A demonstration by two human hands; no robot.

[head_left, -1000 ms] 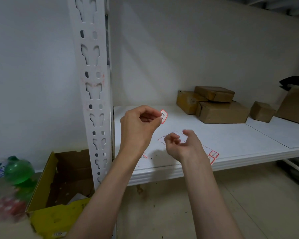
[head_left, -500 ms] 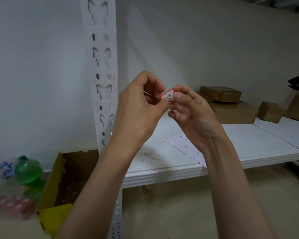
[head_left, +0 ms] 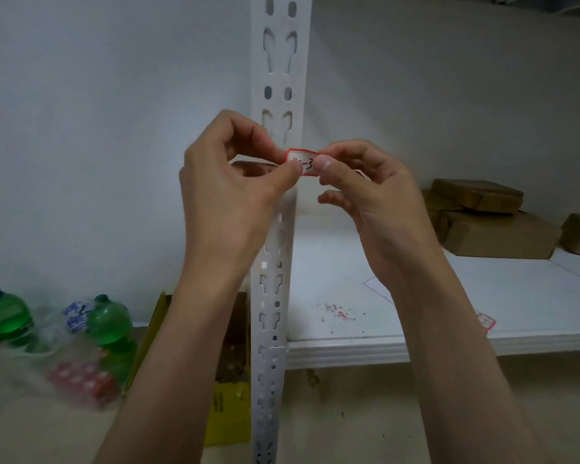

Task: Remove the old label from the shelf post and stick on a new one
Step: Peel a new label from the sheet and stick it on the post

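Both hands pinching a little red-bordered white paper label (head_left: pixel 302 163) right up against the white perforated metal shelf post (head_left: pixel 279 78).

The left hand (head_left: pixel 230 192) has its thumb and forefinger on the label's left end, the right hand (head_left: pixel 370 195) does the same on the right end, other fingers loosely curled. The label sits level in front of the post, above the shelf, with some black handwriting on it that's too small to read; can't tell if it's actually touching the metal. On the white shelf board (head_left: pixel 449 343) there's a sticker sheet with red-edged labels (head_left: pixel 486 321) mostly hidden by the right forearm, plus small red and grey scraps (head_left: pixel 337 311). Brown cardboard boxes (head_left: pixel 496 229) sit at the back right. On the floor to the left: green plastic bottles (head_left: pixel 109 324) in a clear wrap and an open yellow cardboard box (head_left: pixel 230 406).
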